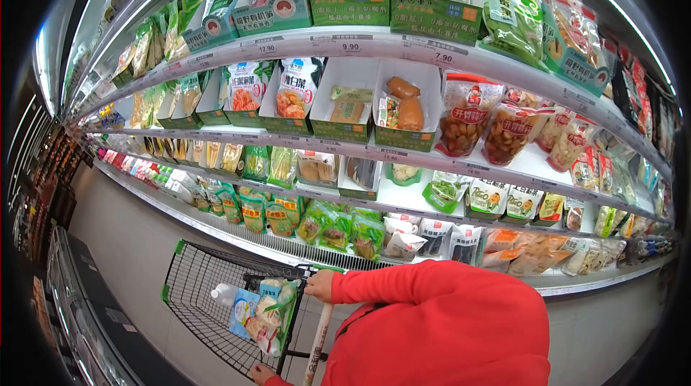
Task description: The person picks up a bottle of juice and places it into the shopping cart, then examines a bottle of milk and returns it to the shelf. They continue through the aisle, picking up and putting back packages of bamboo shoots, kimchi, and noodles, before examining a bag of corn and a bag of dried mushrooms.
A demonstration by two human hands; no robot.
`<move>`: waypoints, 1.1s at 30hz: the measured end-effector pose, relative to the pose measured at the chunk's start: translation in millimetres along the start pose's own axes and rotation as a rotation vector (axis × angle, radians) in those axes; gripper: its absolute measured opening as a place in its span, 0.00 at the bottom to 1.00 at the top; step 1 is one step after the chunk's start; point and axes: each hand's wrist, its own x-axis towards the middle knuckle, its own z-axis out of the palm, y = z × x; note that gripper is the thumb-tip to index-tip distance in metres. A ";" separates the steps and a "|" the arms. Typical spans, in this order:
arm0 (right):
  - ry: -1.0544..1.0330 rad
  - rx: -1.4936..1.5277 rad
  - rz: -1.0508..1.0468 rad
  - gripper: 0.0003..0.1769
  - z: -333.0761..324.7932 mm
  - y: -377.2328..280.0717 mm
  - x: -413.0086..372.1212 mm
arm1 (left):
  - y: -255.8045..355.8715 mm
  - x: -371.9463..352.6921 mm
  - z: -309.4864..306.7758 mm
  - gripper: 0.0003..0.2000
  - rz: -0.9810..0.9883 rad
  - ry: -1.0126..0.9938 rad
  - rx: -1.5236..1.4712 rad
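Observation:
A black wire shopping cart (pixel 198 271) with green corner pieces stands below the shelves. My right hand (pixel 322 285) is closed around the end of its pale handle (pixel 320 335), at the side nearer the shelves. At the bottom edge of the view, my left hand (pixel 264 374) has its fingers curled at the cart's near rear corner, partly cut off by the frame. Inside the basket lie a white bottle (pixel 224 294), a blue-and-white packet (pixel 244 312) and clear bags of food (pixel 269 318). My red sleeve (pixel 439 314) covers the lower middle.
A long refrigerated shelf unit (pixel 302 39) with several tiers of packaged food curves across the top. Bags of brown food (pixel 464 116) and green packets (pixel 335 228) stand on it. On the left, a dark glass-fronted case (pixel 90 300) borders the tiled floor (pixel 137 242).

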 end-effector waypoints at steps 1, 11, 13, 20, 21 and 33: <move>0.009 0.002 0.002 0.04 -0.6 0.2 -0.4 | -1.3 1.2 2.0 0.07 -0.033 -0.009 -0.044; 0.645 0.536 0.729 0.34 11.5 65.4 45.2 | 47.9 -27.0 -32.5 0.08 0.157 -0.019 0.087; 0.722 0.737 1.048 0.48 -24.2 137.8 68.1 | 59.2 -35.1 -40.7 0.08 0.181 0.021 0.139; 0.761 0.813 1.127 0.29 -131.6 293.5 97.5 | 85.5 -38.5 -42.4 0.07 -0.074 0.029 0.205; 0.666 0.843 1.157 0.29 -140.6 290.8 100.6 | 87.5 -39.4 -43.7 0.07 -0.107 0.020 0.267; 0.448 0.261 0.938 0.29 -150.2 270.8 84.1 | 413.0 -19.4 132.2 0.18 0.442 -0.636 -0.747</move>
